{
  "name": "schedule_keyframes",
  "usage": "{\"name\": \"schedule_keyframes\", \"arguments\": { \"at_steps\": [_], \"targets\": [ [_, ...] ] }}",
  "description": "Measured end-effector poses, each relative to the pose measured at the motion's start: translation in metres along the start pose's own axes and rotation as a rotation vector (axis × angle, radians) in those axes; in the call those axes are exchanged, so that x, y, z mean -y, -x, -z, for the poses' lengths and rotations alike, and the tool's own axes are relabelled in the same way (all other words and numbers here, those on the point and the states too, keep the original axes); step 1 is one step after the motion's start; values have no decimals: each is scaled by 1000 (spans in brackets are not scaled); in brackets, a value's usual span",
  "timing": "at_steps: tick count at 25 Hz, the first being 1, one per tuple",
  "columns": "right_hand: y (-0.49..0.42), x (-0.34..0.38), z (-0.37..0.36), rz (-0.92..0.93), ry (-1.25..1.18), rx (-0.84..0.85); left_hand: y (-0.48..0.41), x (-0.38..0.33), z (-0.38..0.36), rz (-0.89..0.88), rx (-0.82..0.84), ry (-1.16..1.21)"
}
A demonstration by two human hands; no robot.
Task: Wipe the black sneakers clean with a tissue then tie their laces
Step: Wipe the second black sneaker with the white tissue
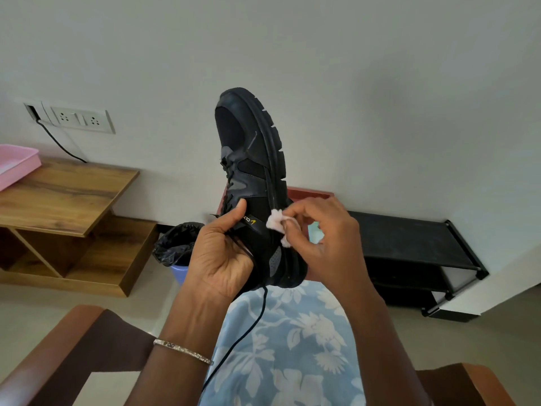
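Note:
A black sneaker [254,159] is held up in front of me, toe pointing up, sole facing right. My left hand [222,253] grips it around the heel and collar, thumb pressed on its side. An untied black lace [248,323] hangs down over my lap. My right hand [325,238] pinches a crumpled pale tissue [276,222] against the sneaker's side near the sole edge. Only one sneaker is in view.
I sit in a chair with brown armrests [82,338]. A bin lined with a black bag [178,244] stands on the floor behind the shoe. A wooden shelf table [67,194] with a pink tray [17,165] is at left; a black shoe rack [415,247] at right.

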State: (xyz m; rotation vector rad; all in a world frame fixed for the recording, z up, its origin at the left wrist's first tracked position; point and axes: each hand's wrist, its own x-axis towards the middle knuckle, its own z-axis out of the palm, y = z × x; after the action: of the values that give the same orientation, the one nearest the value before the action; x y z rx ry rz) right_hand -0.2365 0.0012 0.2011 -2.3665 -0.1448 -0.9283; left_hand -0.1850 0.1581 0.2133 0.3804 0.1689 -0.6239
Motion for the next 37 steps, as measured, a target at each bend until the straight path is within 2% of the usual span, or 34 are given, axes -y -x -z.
{"name": "schedule_keyframes", "arguments": {
  "at_steps": [2,4,7,10,16,18,22,23,25,30,32,34,37],
  "targets": [
    [-5,1,-10,2,-12,-81,3,3,0,-6,-1,-1],
    [2,0,-13,28,-20,-62,3,0,4,-16,-5,-3],
    [23,-6,-8,51,-57,41,2,-6,9,-20,0,-16],
    [36,-9,-2,-6,-89,165,0,-8,10,-44,-17,-18],
    [3,2,-9,-38,-70,-85,5,0,4,8,-16,-31],
    [8,0,-8,-50,-97,-15,4,-3,7,-1,-23,-10],
    [28,-9,14,-117,-146,356,0,-12,12,-59,-58,17],
    [29,-10,17,-133,-146,395,0,-12,11,-66,-59,14],
    [23,-8,16,-139,-115,343,1,-10,9,-50,-47,10],
    [-9,4,-6,-87,-105,5,7,-2,1,-8,-6,-27],
    [-12,5,-9,-92,-111,-50,8,0,2,-15,-5,-16],
    [-3,4,-4,-58,-128,16,8,-3,4,-10,5,-20],
    [11,4,14,-83,-146,265,7,-8,8,-21,-20,-36]
  ]
}}
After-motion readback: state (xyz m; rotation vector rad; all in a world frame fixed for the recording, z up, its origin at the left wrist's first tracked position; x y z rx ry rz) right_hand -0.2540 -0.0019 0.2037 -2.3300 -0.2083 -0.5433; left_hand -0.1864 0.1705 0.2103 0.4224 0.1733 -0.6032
